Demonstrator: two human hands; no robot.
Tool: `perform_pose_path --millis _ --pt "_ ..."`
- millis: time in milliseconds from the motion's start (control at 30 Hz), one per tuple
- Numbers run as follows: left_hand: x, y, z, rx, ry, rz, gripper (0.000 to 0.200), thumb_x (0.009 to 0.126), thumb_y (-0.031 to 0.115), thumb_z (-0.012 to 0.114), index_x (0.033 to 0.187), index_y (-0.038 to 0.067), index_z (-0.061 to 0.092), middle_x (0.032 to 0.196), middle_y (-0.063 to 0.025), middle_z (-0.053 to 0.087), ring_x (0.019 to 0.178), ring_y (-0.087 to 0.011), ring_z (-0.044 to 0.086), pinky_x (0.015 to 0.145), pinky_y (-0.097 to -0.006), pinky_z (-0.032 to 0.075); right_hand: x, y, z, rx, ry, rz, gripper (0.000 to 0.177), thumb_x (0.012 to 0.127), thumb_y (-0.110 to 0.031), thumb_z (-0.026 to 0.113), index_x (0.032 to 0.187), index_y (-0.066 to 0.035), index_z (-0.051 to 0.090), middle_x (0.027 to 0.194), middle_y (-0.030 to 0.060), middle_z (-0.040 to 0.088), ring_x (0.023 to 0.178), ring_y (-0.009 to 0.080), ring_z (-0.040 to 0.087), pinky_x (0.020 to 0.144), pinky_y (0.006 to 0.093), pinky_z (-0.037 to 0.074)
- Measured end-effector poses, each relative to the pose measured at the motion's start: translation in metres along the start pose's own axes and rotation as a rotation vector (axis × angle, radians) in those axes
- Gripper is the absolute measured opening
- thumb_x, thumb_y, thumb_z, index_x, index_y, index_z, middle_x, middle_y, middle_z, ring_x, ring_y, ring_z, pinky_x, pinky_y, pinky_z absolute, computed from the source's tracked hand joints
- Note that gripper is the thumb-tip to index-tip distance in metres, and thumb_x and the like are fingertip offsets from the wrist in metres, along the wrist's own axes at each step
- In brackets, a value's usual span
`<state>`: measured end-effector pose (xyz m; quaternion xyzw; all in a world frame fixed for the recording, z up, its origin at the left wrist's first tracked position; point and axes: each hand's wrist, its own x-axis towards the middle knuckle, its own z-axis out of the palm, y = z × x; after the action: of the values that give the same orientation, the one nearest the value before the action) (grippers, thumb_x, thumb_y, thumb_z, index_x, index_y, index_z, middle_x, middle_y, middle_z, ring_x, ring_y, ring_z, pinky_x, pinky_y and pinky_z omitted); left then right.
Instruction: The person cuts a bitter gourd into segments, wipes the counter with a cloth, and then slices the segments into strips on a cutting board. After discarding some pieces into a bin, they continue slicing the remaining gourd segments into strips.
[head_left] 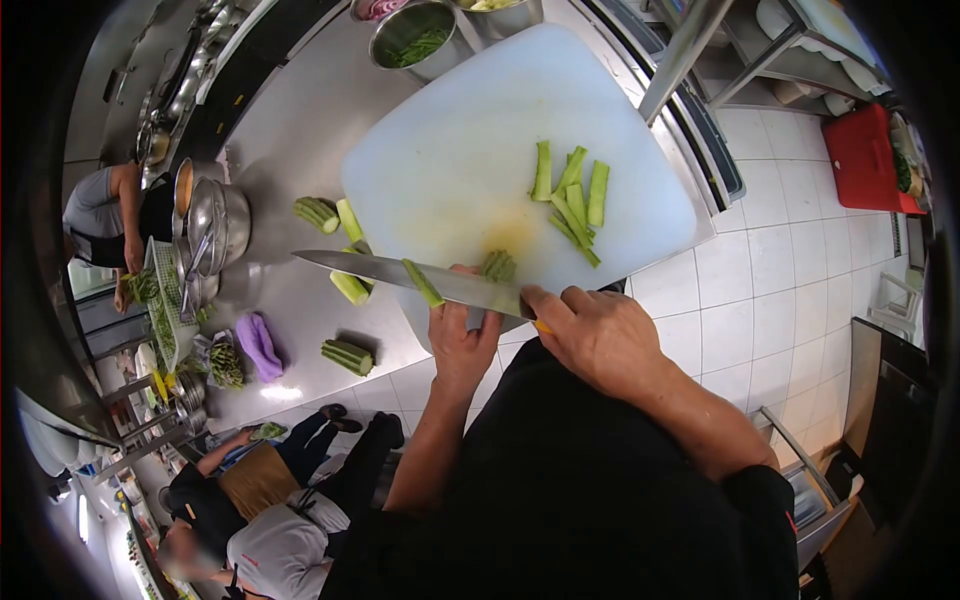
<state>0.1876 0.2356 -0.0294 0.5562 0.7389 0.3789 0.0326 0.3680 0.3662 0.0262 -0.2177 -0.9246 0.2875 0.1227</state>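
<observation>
**At the board's near edge: cutting cucumber**

Head view. Gripping a knife in the right hand, fingers closed tight round the yellow handle, with the blade pointing left and lying level across the near edge of the board. Carrying one green strip on the flat of that blade. Reaching with the left hand up under the blade towards a chunk of cucumber sitting on the board just past the steel; fingertips partly hiding behind the blade, so cannot tell whether clasping the chunk or only pressing beside it.

Lying further up the board, well apart from the chunk: cut strips in a loose heap. Sitting on the steel counter left of the board: spare chunks, one near a purple cloth. Standing at the board's far corner: a bowl holding greens. Working nearby, at the left and bottom left of the view: other people.
</observation>
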Motion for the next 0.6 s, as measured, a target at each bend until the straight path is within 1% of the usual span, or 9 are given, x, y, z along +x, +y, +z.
perform_pose_path --millis 167,267,367,467,567,600 --pt "-0.001 -0.003 0.005 0.06 0.033 0.018 0.043 0.08 -0.005 0.078 0.12 0.002 0.063 0.123 -0.0192 0.067 0.107 -0.0426 0.064 0.089 -0.0482 0.054 -0.004 0.005 0.006 -0.007 0.012 0.024 0.04 0.091 -0.021 0.076 0.127 -0.012 0.062 0.079 0.0088 0.066 0.066 0.0293 0.07 0.058 0.0414 0.056" --pt "0.003 0.001 0.003 0.04 0.028 0.007 0.039 0.081 -0.004 0.08 0.115 0.003 0.063 0.117 -0.017 0.069 0.106 -0.04 0.064 0.087 -0.0473 0.054 -0.006 0.007 0.007 0.014 0.037 0.02 0.031 0.093 -0.019 0.07 0.121 -0.009 0.061 0.072 0.0088 0.064 0.061 0.0284 0.07 0.053 0.0407 0.055" --pt "-0.002 -0.001 0.006 -0.059 0.066 -0.085 0.036 0.08 -0.004 0.081 0.111 0.006 0.065 0.111 -0.0152 0.068 0.103 -0.036 0.064 0.086 -0.0454 0.055 -0.01 0.008 0.008 -0.002 -0.009 0.068 0.029 0.095 -0.02 0.069 0.121 -0.009 0.06 0.072 0.0103 0.065 0.062 0.0299 0.07 0.053 0.0418 0.055" --pt "0.004 0.003 0.005 -0.019 0.064 -0.029 0.035 0.08 -0.004 0.081 0.108 0.008 0.065 0.109 -0.014 0.066 0.101 -0.033 0.064 0.084 -0.0429 0.055 -0.014 0.011 0.008 -0.001 -0.049 0.124 0.022 0.096 -0.02 0.066 0.114 -0.009 0.059 0.072 0.0112 0.066 0.062 0.0311 0.071 0.053 0.0427 0.056" --pt "0.006 0.006 0.007 -0.064 0.088 -0.074 0.036 0.08 -0.004 0.082 0.109 0.009 0.065 0.109 -0.0136 0.066 0.102 -0.0315 0.064 0.083 -0.0412 0.055 -0.02 0.015 0.007 -0.028 -0.124 0.177 0.016 0.098 -0.02 0.063 0.108 -0.009 0.058 0.073 0.0118 0.067 0.061 0.0319 0.07 0.053 0.0434 0.055" --pt "0.008 0.007 0.007 -0.051 0.092 -0.051 0.037 0.08 -0.004 0.082 0.109 0.009 0.065 0.109 -0.0136 0.065 0.102 -0.0313 0.064 0.083 -0.0411 0.055 -0.022 0.016 0.007 -0.047 -0.153 0.201 0.015 0.098 -0.019 0.063 0.107 -0.008 0.057 0.073 0.0119 0.067 0.062 0.0324 0.07 0.053 0.044 0.056"
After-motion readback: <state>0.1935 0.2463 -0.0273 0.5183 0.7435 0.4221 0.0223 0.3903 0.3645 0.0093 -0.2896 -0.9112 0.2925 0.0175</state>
